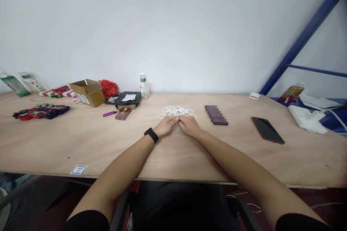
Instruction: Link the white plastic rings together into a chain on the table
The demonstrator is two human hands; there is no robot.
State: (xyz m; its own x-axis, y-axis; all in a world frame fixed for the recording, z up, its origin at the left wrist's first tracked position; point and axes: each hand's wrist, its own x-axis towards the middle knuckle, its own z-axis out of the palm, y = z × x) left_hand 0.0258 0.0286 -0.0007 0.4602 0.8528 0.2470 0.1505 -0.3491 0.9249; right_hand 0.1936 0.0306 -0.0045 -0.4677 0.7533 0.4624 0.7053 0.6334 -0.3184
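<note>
Both my arms reach forward over a plywood table (81, 140). My left hand (166, 125), with a black band on its wrist, and my right hand (189, 125) meet fingertip to fingertip at the near edge of a pile of small white rings (177, 111). The fingers of both hands are drawn together in a pinch at the pile's edge. What they pinch is too small to make out.
A dark phone (267, 130) and a blurred dark slab (216, 114) lie to the right. To the left are a brown packet (123, 113), a purple lighter (109, 114), a black parcel (128, 99), a bottle (143, 86), an open carton (87, 92) and trays of small parts (40, 110). A blue frame (303, 36) rises at right.
</note>
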